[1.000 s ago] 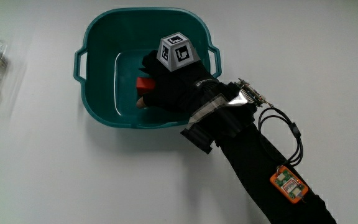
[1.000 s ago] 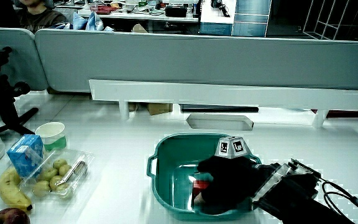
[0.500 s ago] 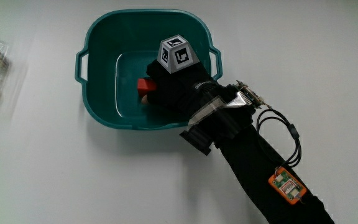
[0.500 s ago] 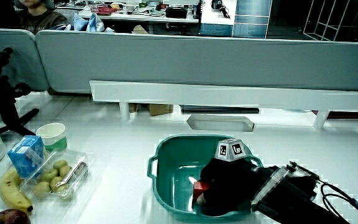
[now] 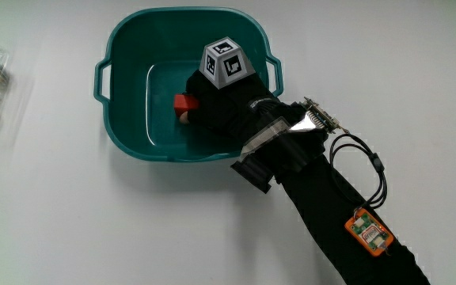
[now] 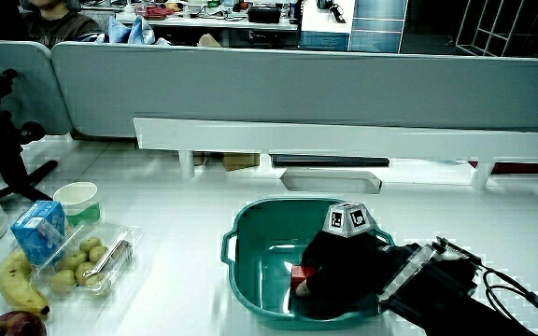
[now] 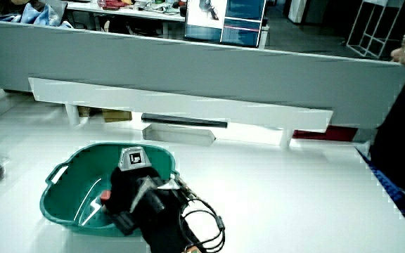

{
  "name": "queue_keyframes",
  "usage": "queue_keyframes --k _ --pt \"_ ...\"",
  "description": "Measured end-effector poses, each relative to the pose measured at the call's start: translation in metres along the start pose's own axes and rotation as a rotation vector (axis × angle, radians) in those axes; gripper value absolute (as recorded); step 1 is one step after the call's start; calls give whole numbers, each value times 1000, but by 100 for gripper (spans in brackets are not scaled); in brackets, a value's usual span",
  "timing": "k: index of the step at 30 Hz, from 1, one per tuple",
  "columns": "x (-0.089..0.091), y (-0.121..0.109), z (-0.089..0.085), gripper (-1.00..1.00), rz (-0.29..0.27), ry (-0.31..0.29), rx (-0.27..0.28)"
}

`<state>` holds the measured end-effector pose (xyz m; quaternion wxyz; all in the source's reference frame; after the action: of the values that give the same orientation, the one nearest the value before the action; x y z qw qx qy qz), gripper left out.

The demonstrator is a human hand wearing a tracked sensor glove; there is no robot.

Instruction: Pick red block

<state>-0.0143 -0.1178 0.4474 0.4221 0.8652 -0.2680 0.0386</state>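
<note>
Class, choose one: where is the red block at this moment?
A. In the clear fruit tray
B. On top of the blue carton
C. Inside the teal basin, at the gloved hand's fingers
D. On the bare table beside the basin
C: the red block shows inside the teal basin, right at the hand, whose fingers close on it.
</note>
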Motion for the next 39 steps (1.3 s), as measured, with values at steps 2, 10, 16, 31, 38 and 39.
queue_keyframes --k 2,10,16,31,38,39 --pt "1 1 -2 57 -8 4 -9" --pt "-1 2 -4 74 -6 -5 0" --pt "2 5 -4 87 -25 -18 22" --pt "-5 -9 12 100 32 -41 96" --pt "-17 -31 25 100 83 -59 145" --pt "-19 -34 27 100 89 -73 149"
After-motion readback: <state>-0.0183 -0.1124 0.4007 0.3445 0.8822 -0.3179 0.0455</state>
